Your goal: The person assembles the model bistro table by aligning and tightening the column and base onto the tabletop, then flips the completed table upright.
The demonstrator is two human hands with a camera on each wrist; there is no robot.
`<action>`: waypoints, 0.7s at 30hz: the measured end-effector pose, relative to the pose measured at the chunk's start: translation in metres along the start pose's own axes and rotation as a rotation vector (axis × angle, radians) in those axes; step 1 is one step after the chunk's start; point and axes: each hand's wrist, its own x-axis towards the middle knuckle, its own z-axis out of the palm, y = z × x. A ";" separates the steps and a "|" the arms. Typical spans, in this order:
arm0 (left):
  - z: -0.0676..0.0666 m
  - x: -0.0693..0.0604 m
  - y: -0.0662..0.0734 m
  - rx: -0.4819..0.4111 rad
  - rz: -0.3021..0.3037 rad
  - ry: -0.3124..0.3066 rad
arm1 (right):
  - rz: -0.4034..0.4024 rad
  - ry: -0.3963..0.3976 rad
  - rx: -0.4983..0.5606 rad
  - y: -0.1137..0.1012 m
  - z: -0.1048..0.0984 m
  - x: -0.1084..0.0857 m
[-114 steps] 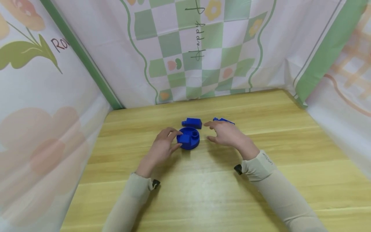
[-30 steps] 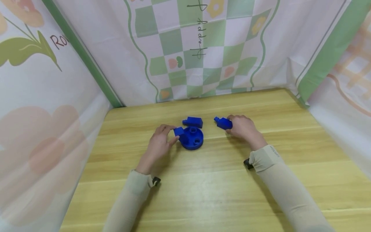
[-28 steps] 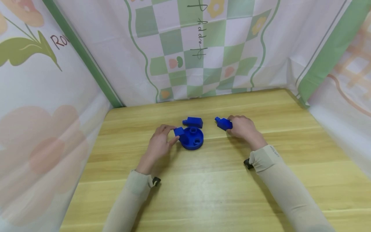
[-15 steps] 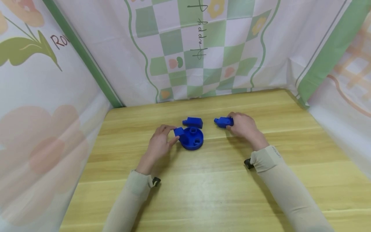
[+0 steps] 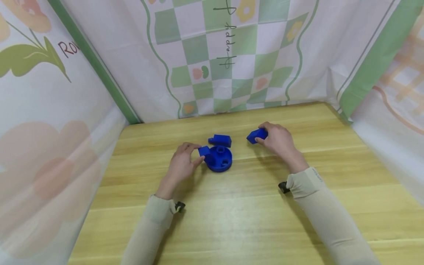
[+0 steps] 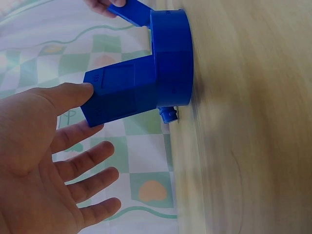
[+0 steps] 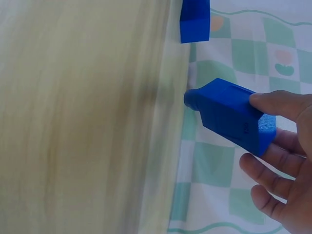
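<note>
With thumb and index finger, my left hand (image 5: 180,162) pinches a blue box-shaped piece (image 6: 122,90) standing in a round blue base (image 6: 173,58). The base has raised rim walls and ring-shaped sockets, two of them showing bare in the head view. My right hand (image 5: 279,140) holds a second blue box-shaped piece (image 7: 229,112) by its wide end, off to the right of the base. A knobbed neck (image 7: 191,99) juts from its other end, pointing down toward the table. Just behind the base, a third blue necked piece (image 5: 221,140) lies on its side.
All of this is on a light wooden table (image 5: 212,221). A printed cloth (image 5: 228,88) with green checks hangs along its back edge. More cloth walls rise at the left (image 5: 59,154) and right (image 5: 394,99).
The right hand, earlier loose near the second piece, has gripped it, raised it and tipped its neck downward. The left hand's piece now stands at the base's left side, still pinched.
</note>
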 end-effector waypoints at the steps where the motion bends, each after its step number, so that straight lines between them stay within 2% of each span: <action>1: 0.000 0.000 0.000 0.003 0.001 0.001 | -0.001 0.010 0.007 -0.001 -0.001 0.000; 6: -0.001 0.000 0.002 0.007 -0.001 0.001 | 0.007 0.033 0.019 -0.006 -0.004 -0.003; 21: -0.002 0.000 0.001 0.009 -0.002 0.006 | -0.015 0.000 0.038 -0.027 -0.016 -0.011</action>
